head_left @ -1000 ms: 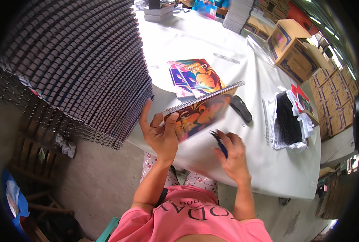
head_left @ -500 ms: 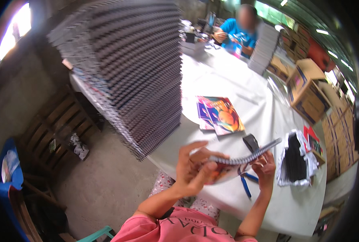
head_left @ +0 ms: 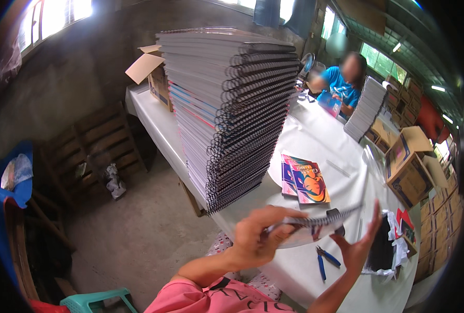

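My left hand (head_left: 257, 237) is closed around one end of a spiral-bound notebook (head_left: 315, 230), which is tilted so its dark coil runs along the top. At the other end of the coil, my right hand (head_left: 358, 244) is spread with fingers stretched up; whether the palm touches the notebook I cannot tell. Blue-handled cutting pliers (head_left: 322, 260) lie on the white-covered table (head_left: 299, 274) below it. Behind the notebook sits a black object (head_left: 338, 219), partly hidden. Farther back lie colourful illustrated booklets (head_left: 309, 180), overlapping one another.
A tall stack of spiral notebooks (head_left: 232, 115) rises at the table's left edge. To the right are a box of black coils (head_left: 380, 245) and an open carton (head_left: 409, 167). A co-worker in blue (head_left: 341, 83) sits at the far end beside another stack (head_left: 366, 109).
The camera view has swung, so the table and stack appear lower and farther right. My right hand has opened from its grip on the notebook; my left still holds it.
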